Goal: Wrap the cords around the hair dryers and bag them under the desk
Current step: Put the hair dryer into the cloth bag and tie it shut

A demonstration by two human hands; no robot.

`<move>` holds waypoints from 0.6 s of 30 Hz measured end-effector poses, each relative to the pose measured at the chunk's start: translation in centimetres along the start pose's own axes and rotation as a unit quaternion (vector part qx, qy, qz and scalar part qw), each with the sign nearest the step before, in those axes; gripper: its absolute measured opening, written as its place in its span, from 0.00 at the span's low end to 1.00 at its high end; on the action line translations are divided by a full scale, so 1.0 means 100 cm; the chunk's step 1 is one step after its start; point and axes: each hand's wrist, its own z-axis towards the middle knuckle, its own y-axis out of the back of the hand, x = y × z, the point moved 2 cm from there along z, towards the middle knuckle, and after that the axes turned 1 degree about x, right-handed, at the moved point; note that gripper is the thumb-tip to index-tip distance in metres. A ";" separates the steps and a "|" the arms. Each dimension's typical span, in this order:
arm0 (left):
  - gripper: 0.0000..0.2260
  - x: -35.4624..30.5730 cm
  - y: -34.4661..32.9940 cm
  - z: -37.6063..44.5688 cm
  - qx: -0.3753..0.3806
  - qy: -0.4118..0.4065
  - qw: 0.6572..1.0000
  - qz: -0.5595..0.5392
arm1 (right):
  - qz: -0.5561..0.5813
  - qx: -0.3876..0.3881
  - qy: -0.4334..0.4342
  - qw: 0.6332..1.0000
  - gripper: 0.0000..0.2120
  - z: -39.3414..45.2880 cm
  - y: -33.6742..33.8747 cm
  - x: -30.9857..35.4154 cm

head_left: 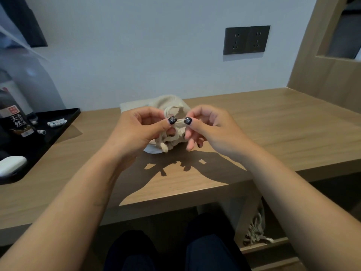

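A wooden desk [254, 133] runs across a pale wall, with a wood side panel rising at the far right. Nearest the camera, the person's dark-trousered legs [205, 247] sit under the desk edge, and just to their right, on a low shelf beneath the desk, a cream drawstring bag [256, 227] stands with its cords bunched at the front. Both bare forearms reach forward over the desktop and throw a sharp shadow on the wood. The left hand [140, 128] has its fingers curled and pinches a cream drawstring [180, 123] between thumb and forefinger; the right hand [207, 126] pinches the same drawstring from the other side, so that the two dark-painted thumbnails nearly meet, while its lower fingers hang loosely down. More loops of the cord dangle below the left hand, ending in a knot near the desktop. Just behind the hands a second cream cloth bag [172, 103] lies on the desk, its mouth gathered toward the person; whether a hair dryer is inside cannot be told. At the near left a black tray [64, 122] holds a white oblong case [11, 165], a dark labelled bottle [15, 118] and small white sachets [56, 122]. Farther back, a dark double wall socket [246, 40] is set in the wall to the right.
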 end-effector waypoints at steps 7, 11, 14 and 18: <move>0.09 0.004 0.007 0.001 -0.015 -0.012 1.000 -0.019 | 0.262 -0.019 -0.103 0.959 0.06 -0.011 -0.014 -0.004; 0.14 0.004 0.009 -0.001 -0.011 -0.024 0.999 -0.021 | 0.271 0.004 -0.121 0.955 0.06 -0.013 -0.022 -0.003; 0.13 0.001 0.010 -0.001 -0.007 -0.037 0.999 -0.012 | 0.233 0.037 -0.128 0.963 0.16 -0.014 -0.029 -0.001; 0.13 -0.003 0.010 -0.004 -0.004 -0.057 0.998 -0.003 | 0.171 0.048 -0.134 0.975 0.11 -0.013 -0.033 0.002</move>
